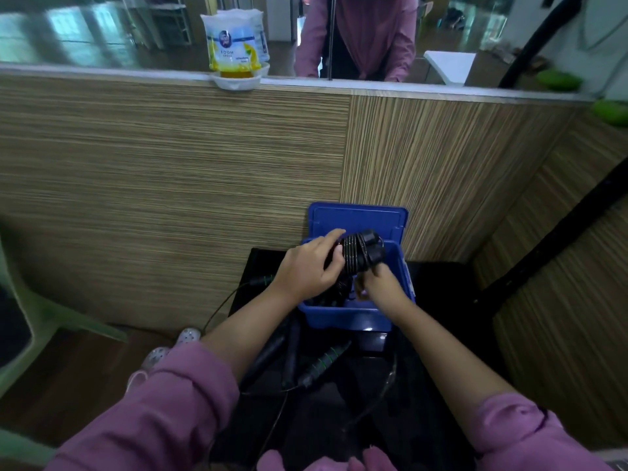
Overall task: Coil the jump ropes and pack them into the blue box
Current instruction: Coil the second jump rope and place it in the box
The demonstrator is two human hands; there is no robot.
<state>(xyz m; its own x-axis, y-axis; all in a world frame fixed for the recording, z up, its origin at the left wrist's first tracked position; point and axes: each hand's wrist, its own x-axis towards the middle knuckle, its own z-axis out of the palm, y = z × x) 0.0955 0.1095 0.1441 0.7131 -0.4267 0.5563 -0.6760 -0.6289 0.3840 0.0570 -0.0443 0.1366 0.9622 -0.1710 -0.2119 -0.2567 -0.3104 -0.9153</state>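
1. Black cord on the loose jump rope (pixel 324 362) trails across the dark surface (pixel 424 385) at lower left; its green-banded handle lies near the person, well short of the blue box (pixel 343 316).
2. Left hand (pixel 311 266) curls its fingers round the left side of the coiled jump rope (pixel 362 249).
3. Coiled jump rope sits between both hands, directly above the open box, long axis running roughly left to right; black turns are wound tightly round paired handles.
4. Right hand (pixel 382 283) pinches the bundle's underside, lower than the left hand and inside the box rim.
5. Judgement: release requires only a short descent; box lid (pixel 356 219) stands open behind.
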